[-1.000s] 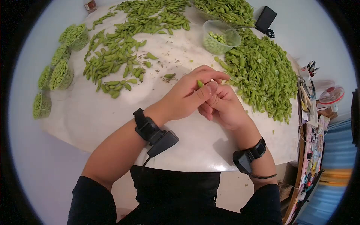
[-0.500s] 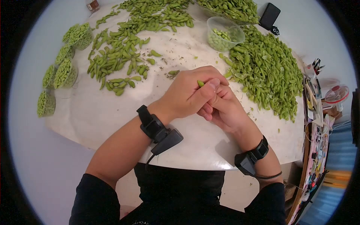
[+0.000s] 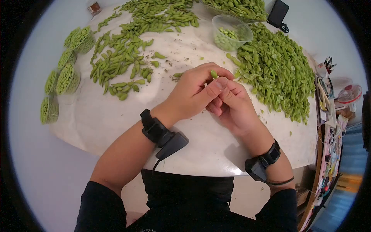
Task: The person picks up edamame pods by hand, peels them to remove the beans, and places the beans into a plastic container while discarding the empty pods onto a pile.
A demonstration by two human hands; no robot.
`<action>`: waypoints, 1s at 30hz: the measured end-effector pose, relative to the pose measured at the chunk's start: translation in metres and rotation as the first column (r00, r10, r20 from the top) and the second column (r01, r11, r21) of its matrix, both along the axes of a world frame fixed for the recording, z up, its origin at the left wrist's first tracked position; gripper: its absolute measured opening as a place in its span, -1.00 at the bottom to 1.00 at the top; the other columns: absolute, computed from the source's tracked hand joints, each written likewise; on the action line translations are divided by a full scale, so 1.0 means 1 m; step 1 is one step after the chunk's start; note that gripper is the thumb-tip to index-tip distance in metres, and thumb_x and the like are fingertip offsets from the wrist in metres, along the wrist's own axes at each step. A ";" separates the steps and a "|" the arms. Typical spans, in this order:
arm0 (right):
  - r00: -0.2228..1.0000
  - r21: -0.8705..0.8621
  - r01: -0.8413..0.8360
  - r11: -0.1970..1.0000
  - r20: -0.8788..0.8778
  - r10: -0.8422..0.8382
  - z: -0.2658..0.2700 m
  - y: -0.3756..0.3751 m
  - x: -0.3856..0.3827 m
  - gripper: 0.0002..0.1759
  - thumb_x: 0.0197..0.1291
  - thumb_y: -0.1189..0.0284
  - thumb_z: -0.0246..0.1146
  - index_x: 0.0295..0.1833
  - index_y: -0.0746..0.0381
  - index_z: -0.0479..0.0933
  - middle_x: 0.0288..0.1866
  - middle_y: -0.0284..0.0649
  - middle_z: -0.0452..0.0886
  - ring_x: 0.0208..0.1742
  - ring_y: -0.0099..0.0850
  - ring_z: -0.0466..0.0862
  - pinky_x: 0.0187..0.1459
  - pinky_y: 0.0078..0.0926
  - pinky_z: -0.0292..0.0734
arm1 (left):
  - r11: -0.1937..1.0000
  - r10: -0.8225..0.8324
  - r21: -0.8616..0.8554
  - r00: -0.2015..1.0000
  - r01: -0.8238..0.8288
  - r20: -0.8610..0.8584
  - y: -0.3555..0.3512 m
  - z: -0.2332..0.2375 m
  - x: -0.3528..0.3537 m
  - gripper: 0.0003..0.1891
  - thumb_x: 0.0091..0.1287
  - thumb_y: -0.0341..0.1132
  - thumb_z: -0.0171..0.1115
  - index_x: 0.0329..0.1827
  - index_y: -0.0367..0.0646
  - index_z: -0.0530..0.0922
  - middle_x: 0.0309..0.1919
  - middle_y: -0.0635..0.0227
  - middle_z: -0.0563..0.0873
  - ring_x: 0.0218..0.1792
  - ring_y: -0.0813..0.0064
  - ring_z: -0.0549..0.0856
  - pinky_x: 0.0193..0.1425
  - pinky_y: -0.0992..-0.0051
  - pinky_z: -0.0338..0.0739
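Note:
Just over the table, my left hand (image 3: 192, 92) and my right hand (image 3: 239, 106) meet, both closed. A green edamame pod (image 3: 213, 74) pokes up between the left thumb and forefinger; the rest of it is hidden. The right thumb and fingertips press in from the other side at the same pod. Beyond the hands stands a clear plastic bowl (image 3: 232, 32) with shelled beans (image 3: 227, 38) in it. Whole pods (image 3: 125, 54) are scattered to the far left, and a big heap of split, flattened pods (image 3: 278, 73) lies to the right.
Several clear tubs (image 3: 68, 79) full of beans line the left edge. A wide bowl heaped with pods (image 3: 235, 8) is at the back, beside a black phone (image 3: 278, 13). A cluttered shelf (image 3: 328, 112) runs along the right side.
The pod now sticks up further between my fingers and has shifted slightly right. My right thumb and fingers have moved a little, and the hands remain together.

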State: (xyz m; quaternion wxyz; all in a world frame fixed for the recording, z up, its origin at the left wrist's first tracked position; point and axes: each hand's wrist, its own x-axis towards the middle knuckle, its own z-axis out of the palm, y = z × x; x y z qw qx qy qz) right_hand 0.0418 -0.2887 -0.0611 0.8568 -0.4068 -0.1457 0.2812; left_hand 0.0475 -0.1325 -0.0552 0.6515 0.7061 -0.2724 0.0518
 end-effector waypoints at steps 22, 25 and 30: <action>0.989 0.256 -0.136 0.957 -0.027 0.148 -0.005 -0.007 0.005 -0.73 0.31 0.34 0.19 -0.05 0.34 0.55 -0.18 -0.23 0.59 -0.17 -0.45 0.56 -0.13 -0.48 0.44 | 0.997 -0.054 0.061 0.981 0.043 0.185 0.002 -0.002 0.007 -0.63 0.43 -0.16 -0.01 -0.02 -0.32 0.58 -0.18 0.22 0.62 -0.22 0.41 0.61 -0.08 0.49 0.49; 0.988 0.269 -0.134 0.954 -0.039 0.149 -0.006 -0.007 0.001 -0.71 0.30 0.36 0.19 -0.01 0.36 0.54 -0.07 -0.21 0.60 -0.07 -0.42 0.58 0.01 -0.45 0.45 | 0.992 -0.062 0.117 0.976 0.038 0.209 0.003 0.000 0.006 -0.62 0.40 -0.16 -0.01 -0.01 -0.31 0.58 -0.17 0.19 0.62 -0.16 0.35 0.60 -0.02 0.46 0.47; 0.989 0.270 -0.092 0.958 -0.088 0.120 -0.005 -0.005 -0.001 -0.75 0.28 0.39 0.20 -0.02 0.32 0.53 -0.16 -0.26 0.58 -0.14 -0.45 0.53 -0.01 -0.45 0.42 | 0.994 -0.067 0.099 0.963 0.042 0.262 0.002 0.000 0.007 -0.73 0.38 -0.27 0.07 -0.04 -0.28 0.59 -0.18 0.23 0.62 -0.26 0.38 0.62 -0.13 0.50 0.51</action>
